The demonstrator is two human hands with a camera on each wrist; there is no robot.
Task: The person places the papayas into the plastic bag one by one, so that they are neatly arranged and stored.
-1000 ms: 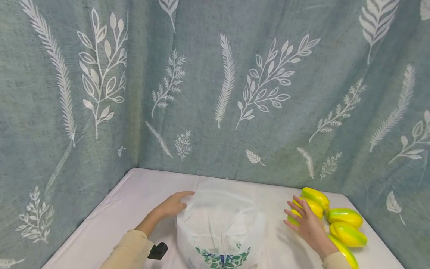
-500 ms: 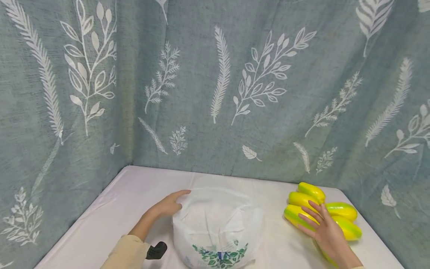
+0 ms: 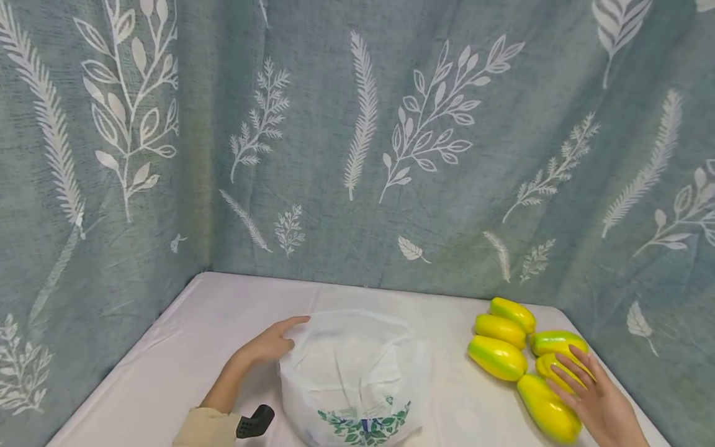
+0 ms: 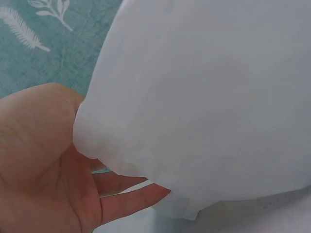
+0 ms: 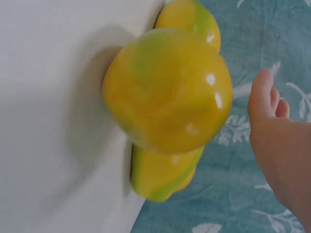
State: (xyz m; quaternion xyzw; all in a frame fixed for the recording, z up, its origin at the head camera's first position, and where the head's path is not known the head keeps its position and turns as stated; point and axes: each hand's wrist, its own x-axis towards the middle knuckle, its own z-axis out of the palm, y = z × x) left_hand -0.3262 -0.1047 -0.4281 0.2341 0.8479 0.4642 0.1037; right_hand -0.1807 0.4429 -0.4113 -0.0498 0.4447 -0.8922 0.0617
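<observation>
A white plastic bag (image 3: 357,366) with a green leaf print stands on the table, its mouth spread wide. My left hand (image 3: 265,343) holds its far left rim. In the left wrist view, two fingers (image 4: 136,199) lie along the bag's (image 4: 204,107) side, and the thumb is hidden behind the plastic. Several yellow-green papayas (image 3: 497,358) lie to the right of the bag. My right hand (image 3: 603,400), fingers spread and holding nothing, is over the right side of the group. In the right wrist view, one papaya (image 5: 167,92) fills the middle, apart from the right hand (image 5: 277,131).
A white cloth covers the table (image 3: 246,295). Grey-green curtains (image 3: 313,155) with white leaf patterns close it in at the back and sides. A black device (image 3: 256,422) sits at the left sleeve (image 3: 208,427). Bare tabletop (image 3: 452,372) shows between bag and papayas.
My right hand has moved right and toward me, from over the left papayas to the right ones, uncovering the left ones. The left hand keeps its place on the bag rim.
</observation>
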